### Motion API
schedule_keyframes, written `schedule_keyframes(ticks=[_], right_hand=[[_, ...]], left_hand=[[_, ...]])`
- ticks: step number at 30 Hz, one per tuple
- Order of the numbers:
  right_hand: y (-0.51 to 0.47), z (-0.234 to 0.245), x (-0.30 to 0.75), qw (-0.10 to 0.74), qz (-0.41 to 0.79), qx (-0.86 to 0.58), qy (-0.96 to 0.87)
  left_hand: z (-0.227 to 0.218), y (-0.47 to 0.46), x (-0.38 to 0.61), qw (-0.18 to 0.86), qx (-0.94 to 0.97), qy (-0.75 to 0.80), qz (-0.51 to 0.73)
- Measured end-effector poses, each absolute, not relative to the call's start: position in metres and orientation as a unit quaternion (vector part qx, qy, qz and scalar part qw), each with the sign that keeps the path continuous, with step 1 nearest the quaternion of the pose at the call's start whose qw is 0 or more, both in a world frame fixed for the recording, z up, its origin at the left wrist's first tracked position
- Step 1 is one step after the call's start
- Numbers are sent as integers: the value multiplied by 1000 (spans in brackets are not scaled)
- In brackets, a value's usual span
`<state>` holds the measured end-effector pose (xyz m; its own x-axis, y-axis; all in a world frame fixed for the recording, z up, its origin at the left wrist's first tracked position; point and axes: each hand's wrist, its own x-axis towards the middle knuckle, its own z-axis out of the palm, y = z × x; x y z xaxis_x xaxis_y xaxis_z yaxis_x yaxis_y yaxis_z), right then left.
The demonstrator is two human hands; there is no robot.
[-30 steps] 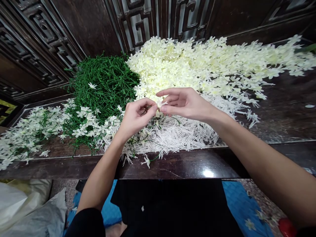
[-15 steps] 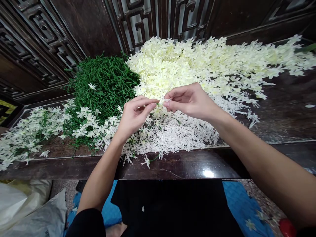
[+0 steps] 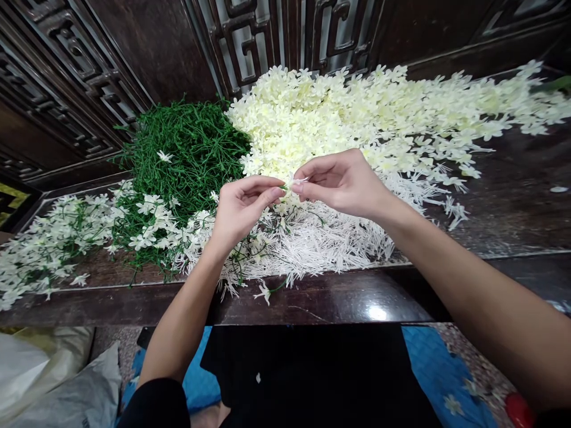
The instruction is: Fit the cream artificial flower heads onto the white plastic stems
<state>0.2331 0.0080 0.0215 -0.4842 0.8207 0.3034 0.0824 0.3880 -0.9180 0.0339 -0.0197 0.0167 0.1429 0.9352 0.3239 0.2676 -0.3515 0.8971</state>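
Observation:
My left hand (image 3: 244,208) pinches a green plastic stem (image 3: 284,187), of which only a tip shows past the fingers. Fingertip to fingertip with it, my right hand (image 3: 341,181) is closed on a small white artificial flower (image 3: 292,182), mostly hidden by the fingers. Both hands hover over the heaps. Beyond them spreads a mound of cream-white blossoms (image 3: 307,128). Under the hands lies a layer of thin white plastic pieces (image 3: 330,244). A pile of green stems (image 3: 187,148) rises behind my left hand.
White flowers on green stems (image 3: 57,238) cover the left of the dark wooden bench (image 3: 348,297). A carved wooden lattice (image 3: 250,35) stands close behind. Pale bags (image 3: 80,386) are at lower left, a blue mat (image 3: 441,368) below, a red object (image 3: 520,409) at lower right.
My hands stay nearly in place, fingertips still meeting. The left hand has shifted very slightly, and a little more of the white flower shows between the fingers.

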Motion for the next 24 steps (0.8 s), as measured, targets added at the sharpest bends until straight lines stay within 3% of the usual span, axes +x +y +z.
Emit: schedule_keyframes(ticks=[24], right_hand=[[3, 11, 226, 450, 394, -269, -755]], left_hand=[[-4, -16, 32, 200, 734, 366, 536]])
